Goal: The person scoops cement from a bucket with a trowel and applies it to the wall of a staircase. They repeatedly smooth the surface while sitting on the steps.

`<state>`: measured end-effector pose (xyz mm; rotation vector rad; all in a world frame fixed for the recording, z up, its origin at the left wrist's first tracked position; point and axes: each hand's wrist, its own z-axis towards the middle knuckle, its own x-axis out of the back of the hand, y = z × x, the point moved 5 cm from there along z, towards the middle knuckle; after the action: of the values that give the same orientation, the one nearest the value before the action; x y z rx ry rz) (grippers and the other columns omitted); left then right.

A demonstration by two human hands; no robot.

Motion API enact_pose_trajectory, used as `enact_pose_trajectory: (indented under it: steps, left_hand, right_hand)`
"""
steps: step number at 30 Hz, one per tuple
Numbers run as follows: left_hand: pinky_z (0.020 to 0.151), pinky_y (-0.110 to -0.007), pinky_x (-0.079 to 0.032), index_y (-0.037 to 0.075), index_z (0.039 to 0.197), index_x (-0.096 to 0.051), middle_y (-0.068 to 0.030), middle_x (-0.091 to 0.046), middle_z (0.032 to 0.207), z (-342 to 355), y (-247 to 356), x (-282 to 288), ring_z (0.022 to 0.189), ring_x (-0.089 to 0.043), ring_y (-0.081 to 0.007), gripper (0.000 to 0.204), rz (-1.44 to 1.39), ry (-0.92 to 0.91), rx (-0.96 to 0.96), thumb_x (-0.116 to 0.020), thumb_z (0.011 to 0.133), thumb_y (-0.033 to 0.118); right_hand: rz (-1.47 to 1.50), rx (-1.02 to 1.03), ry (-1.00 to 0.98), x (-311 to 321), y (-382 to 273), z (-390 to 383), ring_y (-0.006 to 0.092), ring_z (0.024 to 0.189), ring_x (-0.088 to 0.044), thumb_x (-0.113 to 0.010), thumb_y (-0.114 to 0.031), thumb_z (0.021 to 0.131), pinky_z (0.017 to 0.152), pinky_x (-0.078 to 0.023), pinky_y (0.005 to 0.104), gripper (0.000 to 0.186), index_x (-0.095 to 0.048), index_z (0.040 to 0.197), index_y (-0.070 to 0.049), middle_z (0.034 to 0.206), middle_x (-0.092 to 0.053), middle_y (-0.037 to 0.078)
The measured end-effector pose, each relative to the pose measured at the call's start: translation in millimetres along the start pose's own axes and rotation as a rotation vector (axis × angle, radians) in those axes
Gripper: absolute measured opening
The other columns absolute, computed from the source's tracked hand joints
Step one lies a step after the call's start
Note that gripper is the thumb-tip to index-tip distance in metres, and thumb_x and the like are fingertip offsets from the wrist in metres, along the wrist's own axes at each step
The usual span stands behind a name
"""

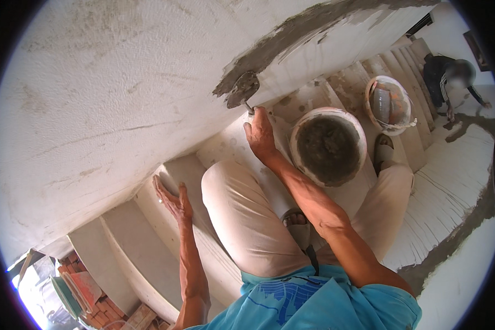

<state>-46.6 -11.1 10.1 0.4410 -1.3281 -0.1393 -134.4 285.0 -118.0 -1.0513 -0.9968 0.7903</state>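
Observation:
My right hand [262,135] is closed round the handle of a trowel [243,89]. The trowel's rounded blade, smeared with grey mortar, lies against the white wall [110,82] at the lower end of a dark band of wet mortar [280,44]. Just right of my right hand stands a bucket [329,146] with grey mortar in it. My left hand [174,201] is empty, its fingers apart, over the pale stair steps near the foot of the wall. Whether it touches a step or the wall, I cannot tell.
Pale stair steps [124,242] run under my legs. A second white bucket [391,104] with things inside stands farther up. Another person [451,80] bends at the far right by a mortar-streaked wall [445,187]. Stacked red bricks [102,313] lie at the lower left.

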Motion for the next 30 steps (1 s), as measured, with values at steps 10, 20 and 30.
enact_pose_trajectory:
  steps: [10, 20, 30]
  left_hand:
    - [0.121, -0.051, -0.019, -0.002, 0.153, -0.030, -0.0240, -0.030, 0.159, 0, 2, 0, 0.149, -0.025, -0.0392, 0.081, 0.021, -0.016, 0.008, -0.066, 0.084, 0.022]
    - [0.121, -0.051, -0.018, -0.001, 0.153, -0.030, -0.0234, -0.030, 0.159, 0, 1, -1, 0.149, -0.025, -0.0391, 0.082, 0.000, -0.003, 0.014, -0.066, 0.084, 0.022]
    - [0.121, -0.051, -0.018, -0.001, 0.154, -0.030, -0.0225, -0.029, 0.160, 0, 1, 0, 0.149, -0.024, -0.0385, 0.081, 0.003, -0.014, 0.018, -0.067, 0.085, 0.023]
  right_hand:
    - [0.037, -0.021, -0.106, 9, -7, -40, 0.0486, 0.102, -0.052, -0.056, 0.000, 0.084, 0.087, -0.043, 0.0538, 0.039, -0.042, 0.120, 0.005, 0.109, -0.050, 0.029]
    - [0.079, -0.032, -0.012, 33, -16, -8, 0.0488, 0.099, -0.052, -0.057, 0.001, 0.083, 0.083, -0.042, 0.0541, 0.040, -0.044, 0.121, 0.004, 0.105, -0.052, 0.028]
    - [0.071, -0.014, -0.229, 25, -14, -48, 0.0470, 0.098, -0.054, -0.053, 0.003, 0.083, 0.086, -0.044, 0.0527, 0.032, -0.047, 0.114, 0.004, 0.101, -0.052, 0.027]
